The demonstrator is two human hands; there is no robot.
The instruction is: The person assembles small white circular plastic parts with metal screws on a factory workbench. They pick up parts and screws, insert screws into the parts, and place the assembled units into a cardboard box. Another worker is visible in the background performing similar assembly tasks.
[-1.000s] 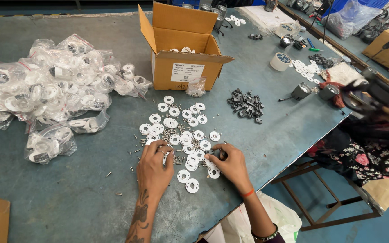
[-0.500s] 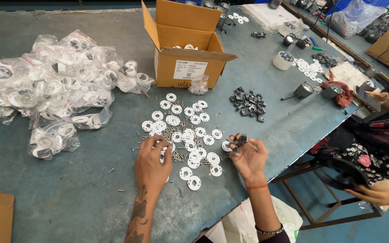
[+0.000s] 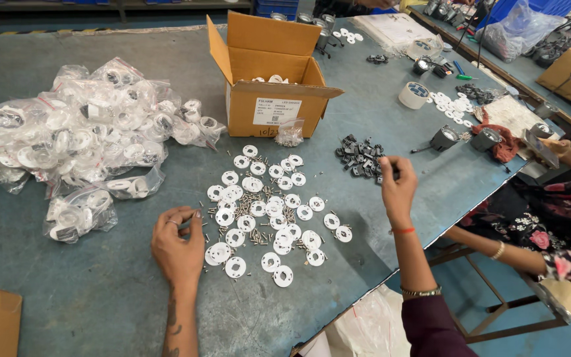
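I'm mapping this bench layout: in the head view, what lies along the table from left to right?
Heap of clear plastic bags → left hand → white discs → pile of dark clips → right hand → tape roll.

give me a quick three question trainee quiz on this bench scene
1. True or false: the right hand reaches to the dark clips.
2. Where do the white discs lie? A in the cardboard box; B loose on the table; C in bags
3. What lies scattered among the discs?

Key: 1 true. 2 B. 3 small screws, by the left hand.
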